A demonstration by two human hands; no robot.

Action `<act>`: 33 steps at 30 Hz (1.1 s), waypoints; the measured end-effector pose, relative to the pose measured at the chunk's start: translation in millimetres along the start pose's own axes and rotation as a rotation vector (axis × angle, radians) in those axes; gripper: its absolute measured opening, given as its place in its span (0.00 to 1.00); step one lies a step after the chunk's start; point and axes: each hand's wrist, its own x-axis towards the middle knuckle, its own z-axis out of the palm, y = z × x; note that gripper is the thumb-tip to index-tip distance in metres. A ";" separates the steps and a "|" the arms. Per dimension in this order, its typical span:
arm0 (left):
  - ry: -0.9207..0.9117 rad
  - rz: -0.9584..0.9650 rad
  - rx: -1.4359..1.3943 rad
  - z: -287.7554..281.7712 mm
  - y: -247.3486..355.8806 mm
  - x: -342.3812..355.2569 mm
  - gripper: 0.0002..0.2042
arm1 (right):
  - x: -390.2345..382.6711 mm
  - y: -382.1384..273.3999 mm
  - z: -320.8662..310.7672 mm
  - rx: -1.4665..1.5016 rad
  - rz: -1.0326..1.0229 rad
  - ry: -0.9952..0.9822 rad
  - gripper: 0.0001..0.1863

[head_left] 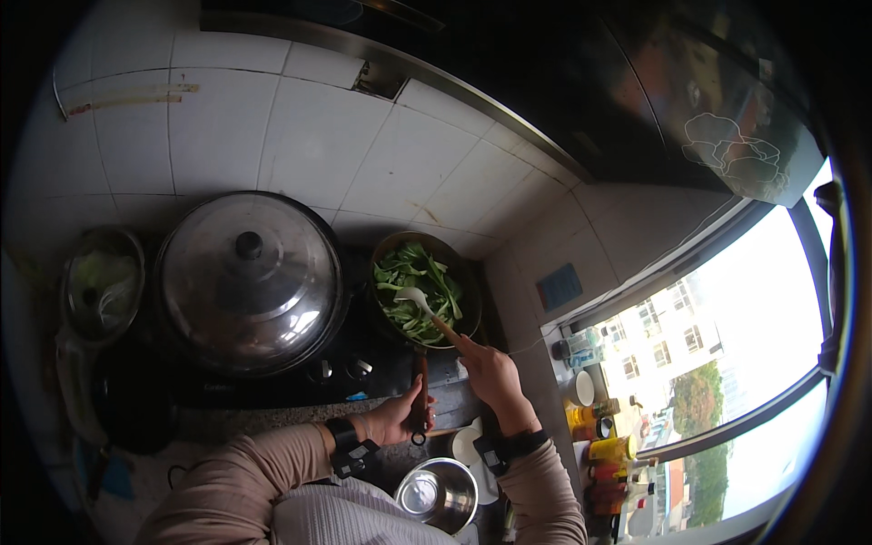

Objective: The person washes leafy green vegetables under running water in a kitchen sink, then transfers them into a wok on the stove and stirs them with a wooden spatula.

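Chopped leafy greens (404, 263) fill a frying pan (471, 300) on the right burner of the stove. My left hand (392, 420) is wrapped round the pan's brown handle (420, 391). In my right hand (493, 371) is a spatula (441, 327) with a wooden handle and a pale, spoon-like head. That head rests among the greens in the middle of the pan. Both wrists carry black straps with small dark devices.
A large wok with a domed metal lid (250, 300) takes up the left burner. Left of it stands an oval bowl (136, 263) with pale greens. Near my body is a steel pot (459, 481). Bottles and jars (610, 449) line the windowsill; the range hood (545, 82) hangs above.
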 end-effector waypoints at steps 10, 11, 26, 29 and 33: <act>-0.008 -0.016 0.006 -4.0 3.8 0.7 0.30 | 6.1 -13.0 26.6 -0.182 0.043 -0.108 0.27; -0.015 -0.013 0.002 -4.6 3.5 1.4 0.30 | 5.5 -11.8 16.2 -0.170 0.019 -0.119 0.27; -0.030 -0.037 0.003 -0.8 3.6 -0.4 0.29 | 16.9 -3.1 1.7 -0.076 -0.034 0.003 0.27; -0.033 -0.026 0.005 -4.9 4.2 0.8 0.29 | 15.4 -9.9 -4.9 0.015 0.008 0.099 0.24; -0.030 -0.013 0.020 -6.9 3.1 2.0 0.29 | 11.7 -22.9 21.9 -0.042 -0.014 0.086 0.25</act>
